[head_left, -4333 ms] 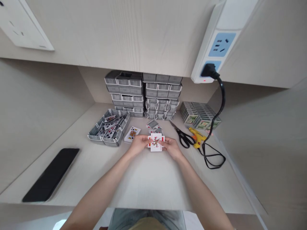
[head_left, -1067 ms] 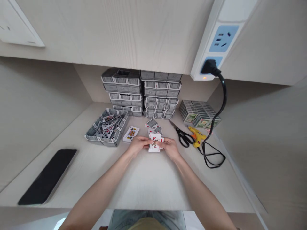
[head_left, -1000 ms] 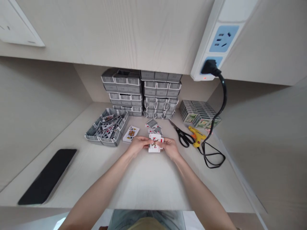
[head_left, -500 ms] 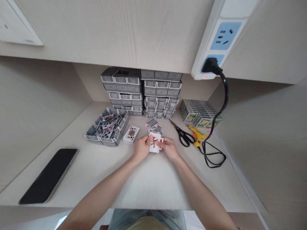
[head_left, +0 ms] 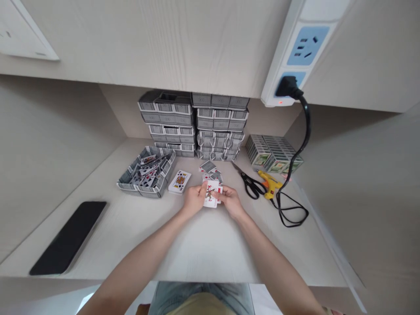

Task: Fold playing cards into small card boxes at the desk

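Note:
Between my two hands are playing cards (head_left: 210, 199), face up, with a joker on top and the edge of another card showing at the right. My left hand (head_left: 194, 200) grips them from the left, its thumb lying on the top card. From the right side my right hand (head_left: 231, 202) holds them too, thumb across the joker's face. Just beyond the hands lie several loose cards (head_left: 208, 166), some with grey backs up. A stack of cards with a king on top (head_left: 180, 181) rests left of my left hand.
A tray made of folded cards (head_left: 141, 192) holds loose cards at left. Similar boxes (head_left: 221, 120) are stacked behind. Black scissors (head_left: 251, 186), a yellow glue gun (head_left: 271, 184) with its cord, and card packs (head_left: 275, 153) lie right. A black phone (head_left: 68, 238) lies front left.
The view has shifted very slightly. Both hands keep hold of the cards in nearly the same place, and the card at the right edge shows a little less.

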The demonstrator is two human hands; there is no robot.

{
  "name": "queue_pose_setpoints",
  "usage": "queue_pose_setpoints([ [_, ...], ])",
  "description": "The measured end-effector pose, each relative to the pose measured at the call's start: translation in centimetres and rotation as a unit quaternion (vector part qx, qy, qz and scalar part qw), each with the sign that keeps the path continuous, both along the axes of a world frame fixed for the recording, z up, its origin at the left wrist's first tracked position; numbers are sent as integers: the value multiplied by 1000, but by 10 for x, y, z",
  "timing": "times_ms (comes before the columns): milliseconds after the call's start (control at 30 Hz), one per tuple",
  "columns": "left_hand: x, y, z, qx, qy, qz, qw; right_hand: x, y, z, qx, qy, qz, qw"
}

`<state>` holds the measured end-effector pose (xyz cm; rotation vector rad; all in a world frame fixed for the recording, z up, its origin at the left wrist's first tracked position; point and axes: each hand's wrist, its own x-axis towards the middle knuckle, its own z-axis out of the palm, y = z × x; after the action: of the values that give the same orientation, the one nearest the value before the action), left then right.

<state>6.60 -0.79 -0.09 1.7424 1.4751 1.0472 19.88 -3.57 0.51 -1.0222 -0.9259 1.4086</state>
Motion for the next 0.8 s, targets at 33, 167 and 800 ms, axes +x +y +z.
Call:
queue_pose_setpoints([
  [33, 0, 2, 0, -28, -30, -12, 999, 0, 1, 0, 0, -1, -5, 1000],
  [167, -6, 8, 2, -99, -109, -115, 982, 4, 4, 1, -4, -2, -29, 1000],
  [800, -19, 12, 2, -66, -28, -229, 971, 13, 6, -2, 2, -32, -18, 999],
])
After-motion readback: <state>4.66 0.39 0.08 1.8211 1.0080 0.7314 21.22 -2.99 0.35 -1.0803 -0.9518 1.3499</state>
